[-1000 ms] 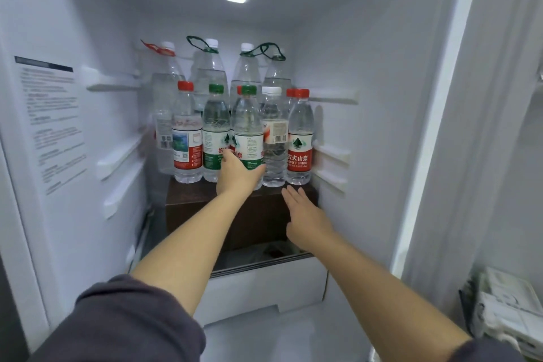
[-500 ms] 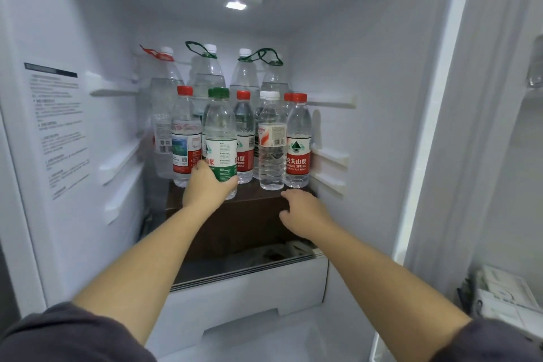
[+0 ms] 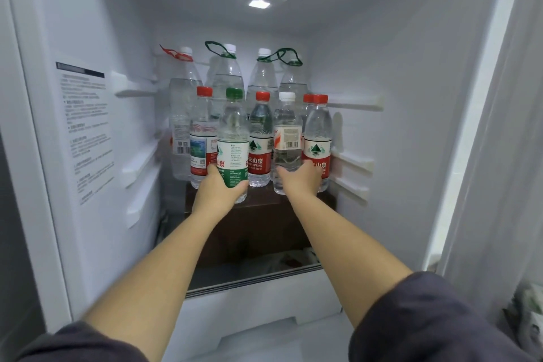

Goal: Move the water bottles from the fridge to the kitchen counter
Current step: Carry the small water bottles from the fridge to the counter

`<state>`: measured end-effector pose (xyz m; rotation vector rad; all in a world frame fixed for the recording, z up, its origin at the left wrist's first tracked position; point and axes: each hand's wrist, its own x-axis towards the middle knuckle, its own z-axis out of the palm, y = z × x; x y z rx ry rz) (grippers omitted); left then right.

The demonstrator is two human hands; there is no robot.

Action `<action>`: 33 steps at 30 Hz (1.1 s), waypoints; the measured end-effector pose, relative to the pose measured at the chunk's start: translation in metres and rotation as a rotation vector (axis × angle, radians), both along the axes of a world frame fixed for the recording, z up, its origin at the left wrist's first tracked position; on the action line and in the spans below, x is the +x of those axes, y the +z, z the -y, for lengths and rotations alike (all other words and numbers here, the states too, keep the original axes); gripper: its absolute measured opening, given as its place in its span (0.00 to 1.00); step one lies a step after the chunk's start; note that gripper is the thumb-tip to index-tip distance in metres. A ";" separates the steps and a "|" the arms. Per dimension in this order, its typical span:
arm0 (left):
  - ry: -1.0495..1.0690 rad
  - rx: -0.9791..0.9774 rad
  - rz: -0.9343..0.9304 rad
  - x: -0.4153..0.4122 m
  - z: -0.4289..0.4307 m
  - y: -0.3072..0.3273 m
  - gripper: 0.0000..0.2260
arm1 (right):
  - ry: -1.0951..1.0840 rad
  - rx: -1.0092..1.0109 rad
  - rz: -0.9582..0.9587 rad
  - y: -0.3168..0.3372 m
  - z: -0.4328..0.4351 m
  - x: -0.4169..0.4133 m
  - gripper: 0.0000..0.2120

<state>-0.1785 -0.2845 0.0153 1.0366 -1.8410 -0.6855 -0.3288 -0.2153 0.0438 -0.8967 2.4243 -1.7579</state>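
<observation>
Your left hand [image 3: 219, 191] is curled round the lower body of the green-capped bottle [image 3: 233, 138], a clear, ribbed plastic cylinder with a white-and-green label. You hold it upright, just in front of the row. Your right hand [image 3: 299, 181] lies against the lower parts of the white-capped bottle [image 3: 287, 132] and the rightmost red-capped bottle [image 3: 318, 126]; you cannot tell whether its fingers have closed on either. The small bottles stand packed side by side on a dark brown platform [image 3: 264, 220] inside the fridge [image 3: 382, 53], with tall clear bottles [image 3: 226, 76] with loop handles behind them. The smooth white walls carry moulded shelf ribs [image 3: 351, 161] close beside the rightmost bottle. Open room lies toward you, past the platform's front edge.
</observation>
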 end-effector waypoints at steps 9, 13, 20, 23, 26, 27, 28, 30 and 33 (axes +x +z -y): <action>0.002 -0.005 0.009 0.000 0.000 0.001 0.29 | 0.045 0.032 0.008 -0.006 0.010 0.006 0.28; -0.009 0.011 0.005 0.001 -0.001 0.003 0.30 | 0.116 0.086 -0.024 -0.006 0.002 0.004 0.30; -0.029 0.103 -0.187 -0.003 -0.002 0.022 0.35 | 0.366 -0.082 0.060 0.016 0.000 -0.005 0.38; -0.036 0.130 -0.227 -0.008 -0.001 0.031 0.35 | 0.433 -0.134 0.105 0.016 0.004 -0.007 0.36; -0.061 0.156 -0.251 -0.009 -0.001 0.032 0.35 | 0.443 -0.180 0.137 0.011 0.006 -0.009 0.35; -0.064 0.158 -0.252 -0.010 -0.002 0.032 0.34 | 0.440 -0.194 0.140 0.010 0.005 -0.008 0.35; -0.069 0.161 -0.254 -0.010 -0.004 0.032 0.32 | 0.433 -0.206 0.140 0.009 0.004 -0.007 0.34; -0.090 0.172 -0.283 -0.011 -0.008 0.031 0.29 | 0.423 -0.233 0.140 0.009 -0.001 -0.005 0.33; -0.090 0.154 -0.315 -0.011 -0.020 0.029 0.28 | 0.413 -0.271 0.116 0.006 -0.016 0.002 0.31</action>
